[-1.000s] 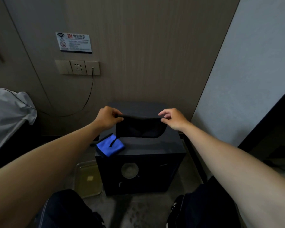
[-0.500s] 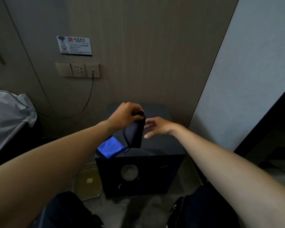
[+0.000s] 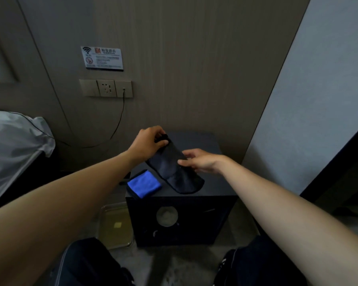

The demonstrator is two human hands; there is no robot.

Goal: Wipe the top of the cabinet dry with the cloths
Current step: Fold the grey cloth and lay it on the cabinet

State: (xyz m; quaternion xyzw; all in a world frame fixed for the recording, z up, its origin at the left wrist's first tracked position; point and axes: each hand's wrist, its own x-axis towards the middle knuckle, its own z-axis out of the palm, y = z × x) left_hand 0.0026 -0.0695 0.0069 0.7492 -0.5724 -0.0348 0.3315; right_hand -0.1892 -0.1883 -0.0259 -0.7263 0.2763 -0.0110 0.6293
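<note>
Centre of the frame: left hand (image 3: 148,142) pinching the top corner of a dark cloth (image 3: 174,168) between thumb and fingers, holding it up over the cabinet (image 3: 215,182). Just right of centre: right hand (image 3: 201,162) against the cloth's right edge, fingers loosely curled; fingertips partly behind the fabric, so cannot tell whether really pinching or only touching. Cloth hanging slantwise down to the right, lower end draped close to the dark cabinet top; contact hard to make out, dark on dark. Wetness of the top not readable in the dim light.

Lower left of centre: folded blue cloth (image 3: 144,185) lying on the front left corner of the cabinet top, one edge slightly over the rim.

Below, on the cabinet front: pale round patch (image 3: 167,216), blurred, kind unclear. Left of the cabinet on the floor: clear tray (image 3: 115,225), right side hidden behind the cabinet.

Upper left: wall sign (image 3: 102,58), print too small to read; socket plate (image 3: 106,88) beneath, cord (image 3: 120,120) running down. Left edge: pale bedding (image 3: 10,145), cut off. Bottom edge: dark trouser knees, cut off.
</note>
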